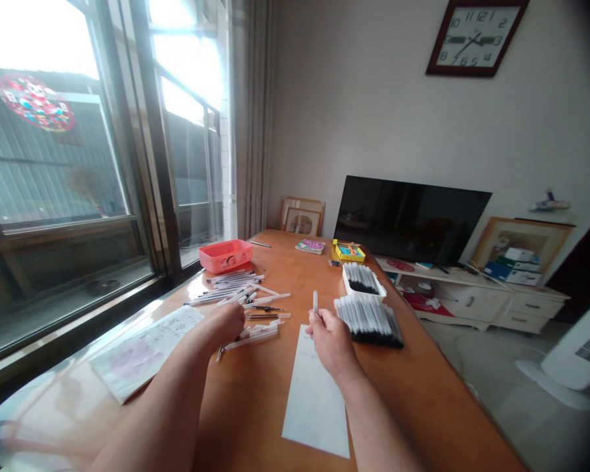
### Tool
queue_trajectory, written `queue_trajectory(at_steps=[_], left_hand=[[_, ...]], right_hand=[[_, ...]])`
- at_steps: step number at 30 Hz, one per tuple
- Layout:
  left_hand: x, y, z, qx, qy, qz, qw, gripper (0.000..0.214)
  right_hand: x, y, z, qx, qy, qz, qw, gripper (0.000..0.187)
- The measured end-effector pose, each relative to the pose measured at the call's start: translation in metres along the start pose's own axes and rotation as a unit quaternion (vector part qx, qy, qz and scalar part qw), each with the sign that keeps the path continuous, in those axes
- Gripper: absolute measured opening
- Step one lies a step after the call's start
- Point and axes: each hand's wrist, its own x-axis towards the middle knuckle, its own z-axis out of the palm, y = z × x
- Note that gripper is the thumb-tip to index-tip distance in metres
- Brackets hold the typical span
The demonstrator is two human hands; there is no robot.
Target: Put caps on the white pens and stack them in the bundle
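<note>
My right hand (330, 341) is closed round a thin white pen (315, 303) held upright over a white paper strip (314, 400). My left hand (226, 324) reaches into a scatter of loose white pens (246, 298) on the wooden table (423, 393), fingers curled down on the pile; what they grip is hidden. A neat stack of finished pens (371, 320) lies just right of my right hand, with a white tray of more pens (362, 280) behind it.
A pink plastic basket (225, 254) stands at the back left by the window. An open booklet (145, 351) lies at the left. A yellow box (349, 251) and a small book (310, 246) sit at the far end. A TV (408, 219) stands beyond.
</note>
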Motion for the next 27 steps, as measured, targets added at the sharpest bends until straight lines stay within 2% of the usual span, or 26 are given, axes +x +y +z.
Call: queue_trajectory(at_steps=[7, 16, 24, 27], left_hand=[[0.001, 0.004, 0.000, 0.072, -0.021, -0.019, 0.997, 0.013], [0.006, 0.004, 0.002, 0.102, -0.021, 0.002, 0.995, 0.017], [0.006, 0.006, 0.002, 0.102, 0.015, 0.037, 0.994, 0.014], [0.007, 0.014, 0.005, 0.038, 0.026, 0.050, 0.998, 0.008]], right_hand=[[0.002, 0.003, 0.003, -0.010, 0.002, -0.010, 1.000, 0.041], [0.000, 0.002, 0.005, -0.012, -0.014, -0.027, 0.999, 0.038], [-0.004, -0.003, 0.007, -0.036, -0.021, -0.043, 0.998, 0.033], [-0.007, -0.008, 0.009, -0.034, -0.031, -0.053, 0.998, 0.030]])
